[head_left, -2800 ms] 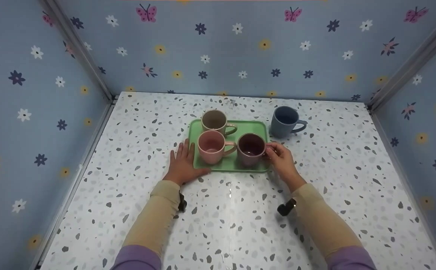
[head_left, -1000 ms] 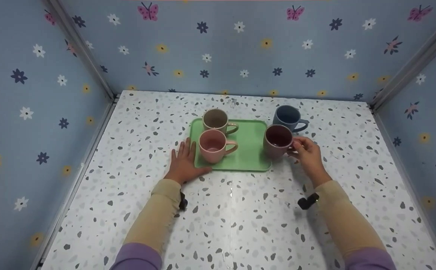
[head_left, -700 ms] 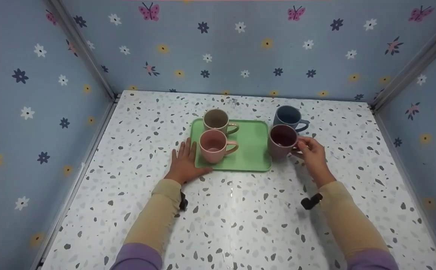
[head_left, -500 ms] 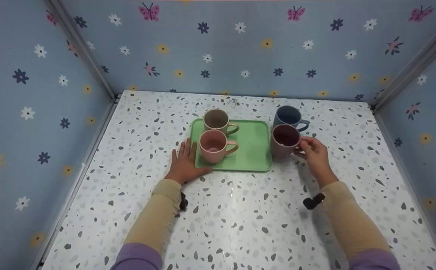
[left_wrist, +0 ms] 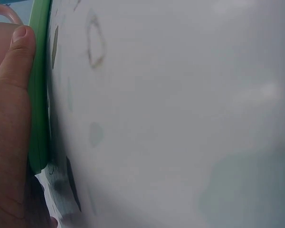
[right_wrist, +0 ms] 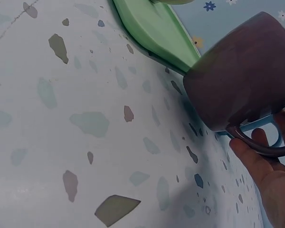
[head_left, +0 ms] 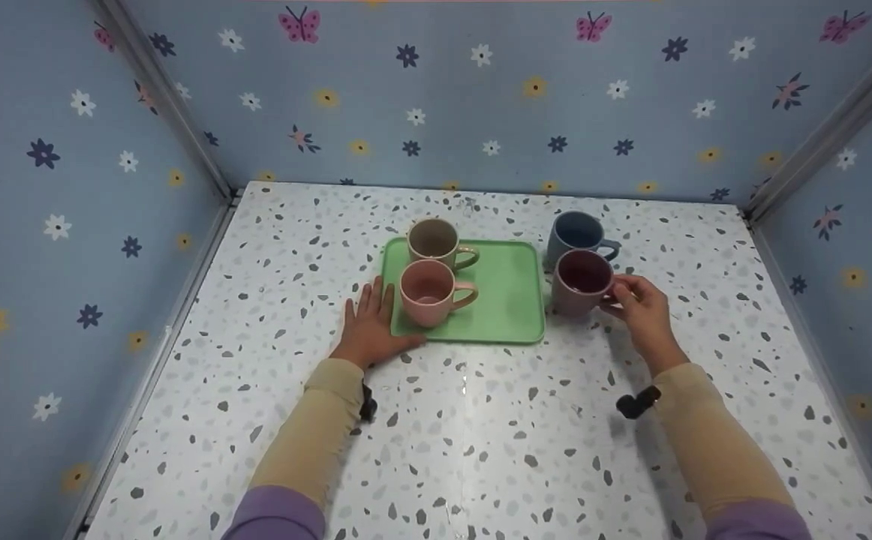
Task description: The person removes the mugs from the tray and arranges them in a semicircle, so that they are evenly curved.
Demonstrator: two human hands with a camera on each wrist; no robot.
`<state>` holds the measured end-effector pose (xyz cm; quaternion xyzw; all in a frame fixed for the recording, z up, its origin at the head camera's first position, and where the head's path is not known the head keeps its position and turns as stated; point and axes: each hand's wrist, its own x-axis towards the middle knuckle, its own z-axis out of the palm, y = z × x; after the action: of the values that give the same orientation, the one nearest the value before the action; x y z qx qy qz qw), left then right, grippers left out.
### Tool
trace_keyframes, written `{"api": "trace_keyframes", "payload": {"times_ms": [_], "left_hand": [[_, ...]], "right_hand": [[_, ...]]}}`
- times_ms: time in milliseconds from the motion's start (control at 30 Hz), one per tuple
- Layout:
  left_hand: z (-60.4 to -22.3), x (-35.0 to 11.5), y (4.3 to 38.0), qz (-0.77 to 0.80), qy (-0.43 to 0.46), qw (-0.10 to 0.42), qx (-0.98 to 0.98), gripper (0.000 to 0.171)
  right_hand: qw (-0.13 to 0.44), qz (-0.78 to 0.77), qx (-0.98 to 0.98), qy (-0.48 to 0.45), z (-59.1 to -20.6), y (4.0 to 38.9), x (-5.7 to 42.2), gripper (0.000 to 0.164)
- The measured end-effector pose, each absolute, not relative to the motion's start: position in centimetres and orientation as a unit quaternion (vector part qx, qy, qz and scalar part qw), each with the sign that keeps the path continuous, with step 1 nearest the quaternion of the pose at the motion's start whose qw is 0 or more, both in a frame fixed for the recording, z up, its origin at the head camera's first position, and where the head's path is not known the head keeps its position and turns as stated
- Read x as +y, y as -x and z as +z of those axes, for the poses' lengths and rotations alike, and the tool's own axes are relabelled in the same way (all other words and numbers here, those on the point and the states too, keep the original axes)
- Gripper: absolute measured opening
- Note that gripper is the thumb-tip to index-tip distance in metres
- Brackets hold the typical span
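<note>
My right hand (head_left: 642, 311) pinches the handle of a dark purple mug (head_left: 578, 294), upright just right of the green tray (head_left: 507, 300). In the right wrist view the mug's handle (right_wrist: 261, 146) passes between thumb and fingers. My left hand (head_left: 371, 326) lies with spread fingers at the tray's front left corner, its thumb along the front rim. A pink mug (head_left: 425, 304) and a beige mug (head_left: 430, 238) stand on the tray's left half, handles to the right. Behind the purple mug, partly hidden by it, stands a blue mug (head_left: 575, 231).
Everything sits on a white speckled table (head_left: 466, 442). Blue flowered panels (head_left: 473, 97) enclose it at the back and both sides. A small black device (head_left: 638, 403) is strapped at the right wrist, another black one (head_left: 368, 403) at the left.
My right hand has carried the purple mug from the tray's front right part rightward, past the tray's edge, to in front of the blue mug. The left hand and other mugs stay put.
</note>
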<state>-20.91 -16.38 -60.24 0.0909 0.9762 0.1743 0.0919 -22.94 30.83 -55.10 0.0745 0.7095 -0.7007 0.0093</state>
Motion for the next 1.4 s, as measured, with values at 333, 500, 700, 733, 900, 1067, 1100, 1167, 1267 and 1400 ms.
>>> {"api": "trace_keyframes", "payload": {"times_ms": [333,500,700,733,900,1067,1100,1167,1267,1400], "left_hand": [[-60.1,-16.4,20.7,0.176,-0.096,0.083,0.976,0.124],[-60.1,-16.3,20.7,0.168,-0.096,0.079,0.978,0.125],[-59.8,-16.3,20.6,0.174,-0.093,0.085,0.977,0.124],[-59.8,-16.3,20.6,0.175,-0.092,0.085,0.977,0.124],[-60.0,-16.3,20.6,0.181,-0.094,0.082,0.975,0.124],[-60.2,-16.4,20.7,0.183,-0.1,0.077,0.975,0.123],[-60.2,-16.4,20.7,0.181,-0.1,0.079,0.975,0.123],[-60.2,-16.5,20.7,0.177,-0.1,0.083,0.976,0.123],[-60.2,-16.5,20.8,0.174,-0.097,0.09,0.976,0.124],[-60.1,-16.5,20.8,0.177,-0.098,0.088,0.975,0.125]], "right_hand": [[0.022,-0.708,0.701,-0.077,-54.6,22.6,31.9,0.032],[0.03,-0.711,0.698,-0.085,-54.2,22.5,32.2,0.028],[0.019,-0.701,0.707,-0.092,-55.3,22.9,32.9,0.033],[0.019,-0.697,0.711,-0.094,-55.4,23.0,32.9,0.035],[0.021,-0.692,0.714,-0.106,-55.7,23.2,33.2,0.032],[0.026,-0.69,0.716,-0.103,-55.0,23.0,33.3,0.032],[0.027,-0.688,0.718,-0.103,-54.7,22.9,33.3,0.034],[0.03,-0.686,0.72,-0.103,-54.3,22.8,33.2,0.037],[0.032,-0.686,0.718,-0.11,-54.0,22.8,33.2,0.038],[0.027,-0.692,0.711,-0.12,-54.8,23.1,33.7,0.029]]}}
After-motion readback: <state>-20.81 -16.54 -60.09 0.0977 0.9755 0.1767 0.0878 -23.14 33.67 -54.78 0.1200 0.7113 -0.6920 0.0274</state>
